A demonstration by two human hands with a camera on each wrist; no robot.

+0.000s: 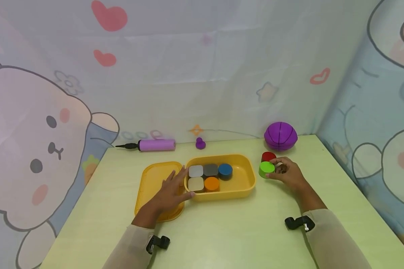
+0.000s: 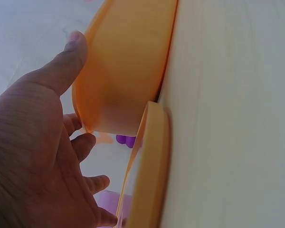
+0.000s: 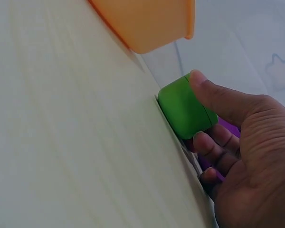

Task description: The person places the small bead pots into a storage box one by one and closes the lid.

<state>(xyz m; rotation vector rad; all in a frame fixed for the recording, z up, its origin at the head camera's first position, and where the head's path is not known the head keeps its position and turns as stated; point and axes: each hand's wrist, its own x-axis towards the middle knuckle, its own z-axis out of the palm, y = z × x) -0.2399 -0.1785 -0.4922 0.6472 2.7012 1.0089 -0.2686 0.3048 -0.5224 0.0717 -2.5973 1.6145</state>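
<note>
Five pots are in the yellow box; the green pot and red pot remain outside. My right grip pinches the green pot, my left grip is spread.

head view: high, near side, facing far and down over table
left wrist view: low, close, facing far, box and lid
right wrist view: low, close, facing far, green block
box: in all three

Plain beige sleeves both sides, and there, at each cuff, a black wrist camera, the right one showing a silvery fitting.
</note>
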